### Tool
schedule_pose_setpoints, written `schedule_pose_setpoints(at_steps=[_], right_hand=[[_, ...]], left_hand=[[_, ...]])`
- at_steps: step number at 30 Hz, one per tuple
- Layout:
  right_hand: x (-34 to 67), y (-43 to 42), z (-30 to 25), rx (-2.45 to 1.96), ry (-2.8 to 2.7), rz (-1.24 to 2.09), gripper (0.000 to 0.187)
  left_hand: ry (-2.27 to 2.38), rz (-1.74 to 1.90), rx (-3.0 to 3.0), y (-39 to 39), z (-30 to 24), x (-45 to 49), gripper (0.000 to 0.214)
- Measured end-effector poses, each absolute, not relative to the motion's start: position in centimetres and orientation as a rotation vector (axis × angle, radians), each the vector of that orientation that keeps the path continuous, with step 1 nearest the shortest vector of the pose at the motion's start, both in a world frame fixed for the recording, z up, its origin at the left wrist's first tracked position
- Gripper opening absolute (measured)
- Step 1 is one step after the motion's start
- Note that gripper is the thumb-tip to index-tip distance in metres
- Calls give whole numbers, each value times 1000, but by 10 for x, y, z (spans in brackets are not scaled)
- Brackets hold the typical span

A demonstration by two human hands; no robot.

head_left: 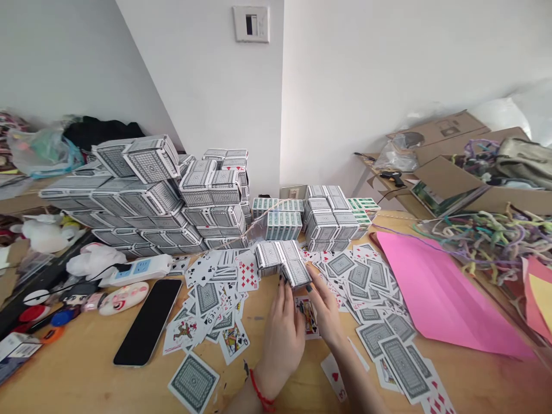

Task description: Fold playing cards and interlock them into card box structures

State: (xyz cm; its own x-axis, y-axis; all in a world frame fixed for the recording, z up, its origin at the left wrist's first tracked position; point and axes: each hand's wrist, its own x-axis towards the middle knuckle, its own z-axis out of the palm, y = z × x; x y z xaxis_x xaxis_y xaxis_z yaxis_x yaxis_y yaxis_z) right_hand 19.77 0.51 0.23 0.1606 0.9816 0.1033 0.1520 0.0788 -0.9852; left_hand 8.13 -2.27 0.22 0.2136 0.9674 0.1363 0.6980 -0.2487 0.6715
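My left hand (284,333), with a red cord bracelet on the wrist, presses its fingertips to the front left edge of a playing-card block (295,264). On the block's front right corner rest the fingers of my right hand (326,315). The block has grey patterned card backs outside and white edges. Against its left side sits a similar card block (268,257). A face card (307,317) lies on the table between my hands. Loose playing cards are spread to the left (208,298) and right (360,278) of them.
Stacked card blocks (150,198) rise at the back left, with a smaller stack (330,221) behind the hands. A phone (148,322) and power strip (137,270) lie left. Pink paper (435,293), tangled yarn (487,236) and a cardboard box (483,187) are right.
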Motion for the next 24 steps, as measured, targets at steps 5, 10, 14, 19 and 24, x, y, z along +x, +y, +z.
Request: schedule_pose_setpoints(at_steps=[5, 10, 14, 19, 24], right_hand=[[191, 12, 17, -1557, -1386, 668, 43], [183, 13, 9, -1595, -1420, 494, 35], [179, 12, 6, -1648, -1417, 408, 30], [175, 10, 15, -1707, -1472, 332, 25], [175, 8, 19, -1723, -1496, 305, 25]], left_hand=[[1546, 784, 2057, -23, -5, 85, 61], [1550, 780, 2097, -21, -5, 81, 61], [1557, 777, 2134, -19, -7, 79, 65], [1494, 781, 2118, -20, -11, 78, 70], [1413, 804, 2047, -20, -11, 77, 72]])
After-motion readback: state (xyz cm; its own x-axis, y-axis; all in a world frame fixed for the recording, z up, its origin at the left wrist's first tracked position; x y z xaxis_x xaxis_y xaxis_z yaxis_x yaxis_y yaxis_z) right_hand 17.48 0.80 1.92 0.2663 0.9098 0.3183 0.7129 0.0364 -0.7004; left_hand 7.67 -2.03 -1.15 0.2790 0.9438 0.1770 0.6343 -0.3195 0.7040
